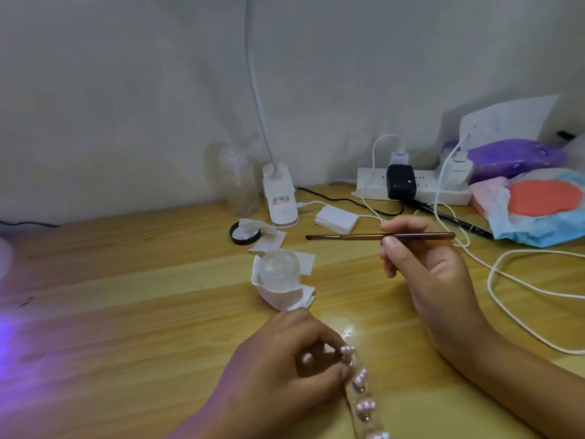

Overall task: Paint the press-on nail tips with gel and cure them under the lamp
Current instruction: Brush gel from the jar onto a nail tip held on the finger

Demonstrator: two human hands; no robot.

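Brush in right hand, left hand on nail-tip strip

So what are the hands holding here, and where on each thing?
Right hand pinches the brush on its handle, toward the back end. Left hand pinches the clear nail-tip strip near its far end.

no readable text, small red-and-white label on white lamp base, print too blurred, white charger marking illegible
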